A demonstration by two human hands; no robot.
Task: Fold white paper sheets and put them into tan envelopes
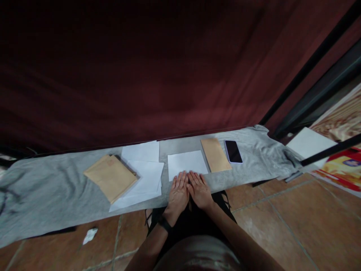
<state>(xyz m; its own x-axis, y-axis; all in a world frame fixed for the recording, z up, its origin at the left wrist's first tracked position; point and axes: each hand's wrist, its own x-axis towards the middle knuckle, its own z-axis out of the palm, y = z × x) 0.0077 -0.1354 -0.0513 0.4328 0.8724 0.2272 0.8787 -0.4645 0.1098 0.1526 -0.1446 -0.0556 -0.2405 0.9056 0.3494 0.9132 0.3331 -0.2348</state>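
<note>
Both of my hands lie flat, side by side, with the fingertips over the near edge of a white sheet of paper [186,162]. My left hand [179,191] has its fingers stretched out, and a dark band circles that wrist. My right hand [199,190] is likewise stretched out, its thumb side touching the left. Just right of the sheet lies a single brown envelope [216,155]. To the left, several loose white sheets [146,175] overlap one another, and a pile of brown envelopes [111,176] partly covers them.
A phone [233,151] with a dark screen lies right of the single envelope. Grey cloth [56,188] covers the narrow table. Behind it hangs a dark red curtain [169,82]. Black poles [307,69] and a printed box [344,165] stand at right. Crumpled white paper [90,235] lies on the tiled floor.
</note>
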